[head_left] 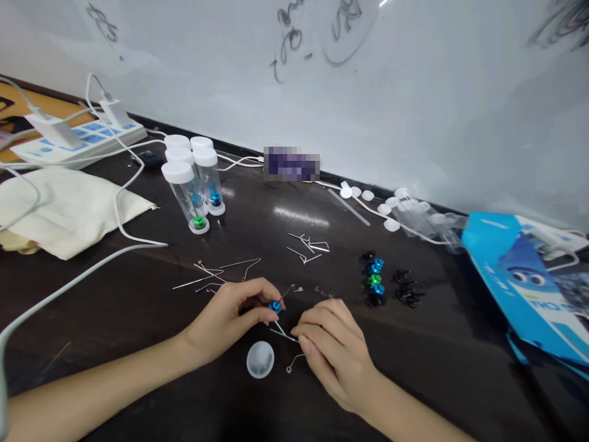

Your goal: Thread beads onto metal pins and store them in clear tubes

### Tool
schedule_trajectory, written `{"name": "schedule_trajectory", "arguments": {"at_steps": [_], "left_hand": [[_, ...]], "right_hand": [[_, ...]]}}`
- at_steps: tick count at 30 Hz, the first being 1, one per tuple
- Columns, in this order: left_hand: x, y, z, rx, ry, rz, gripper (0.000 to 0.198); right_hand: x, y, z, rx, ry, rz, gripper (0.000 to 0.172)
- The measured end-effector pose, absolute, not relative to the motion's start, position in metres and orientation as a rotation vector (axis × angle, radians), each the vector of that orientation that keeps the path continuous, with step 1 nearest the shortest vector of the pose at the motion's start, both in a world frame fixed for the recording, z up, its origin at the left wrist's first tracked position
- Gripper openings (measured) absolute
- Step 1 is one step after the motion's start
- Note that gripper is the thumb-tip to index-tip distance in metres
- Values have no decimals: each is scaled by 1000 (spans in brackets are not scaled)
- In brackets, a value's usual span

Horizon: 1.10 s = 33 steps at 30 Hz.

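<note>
My left hand (242, 310) pinches a small blue spool-like part (275, 306) between thumb and fingers. A thin bent wire with a small tip (294, 288) sticks up beside that part, and a pale rod (280, 328) slants down from it. Just to the right, my right hand (335, 350) has its fingers closed on a thin metal wire (289, 337); its far end is hidden by the fingers. Another wire with a looped end (289, 369) shows below that hand, and I cannot tell if it is held. A small white round cap (260, 359) sits between the hands.
Several bent wires (306, 245) lie ahead, others (216, 270) left. Blue and green spool-like parts (376, 279) and black hooks (407, 288) are right. Capped clear tubes (186, 196), a power strip (87, 141), a cloth pouch (69, 209) and a blue bag (519, 282) stand around.
</note>
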State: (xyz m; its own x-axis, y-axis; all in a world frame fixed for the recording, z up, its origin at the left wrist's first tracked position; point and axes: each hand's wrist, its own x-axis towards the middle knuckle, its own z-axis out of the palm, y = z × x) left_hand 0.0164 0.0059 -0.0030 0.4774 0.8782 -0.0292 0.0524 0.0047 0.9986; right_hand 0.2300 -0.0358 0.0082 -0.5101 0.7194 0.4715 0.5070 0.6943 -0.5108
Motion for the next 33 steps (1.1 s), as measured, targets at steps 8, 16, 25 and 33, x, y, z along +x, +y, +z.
{"name": "schedule_trajectory", "arguments": {"at_steps": [8,16,25,33], "left_hand": [[17,12,-1,1171,816,896,7],[15,14,-2,1008,797,914,14],[13,17,-3,1002,831,890,27],[13,15,0,1003,809,887,15]], "right_hand": [[232,-36,9,-990,-2202,452,17],[231,-35,9,-1006,-2189,476,18],[230,-36,12,-1088,-2129,411,19],[274,-5,60,-1726,-2271,-643,21]]}}
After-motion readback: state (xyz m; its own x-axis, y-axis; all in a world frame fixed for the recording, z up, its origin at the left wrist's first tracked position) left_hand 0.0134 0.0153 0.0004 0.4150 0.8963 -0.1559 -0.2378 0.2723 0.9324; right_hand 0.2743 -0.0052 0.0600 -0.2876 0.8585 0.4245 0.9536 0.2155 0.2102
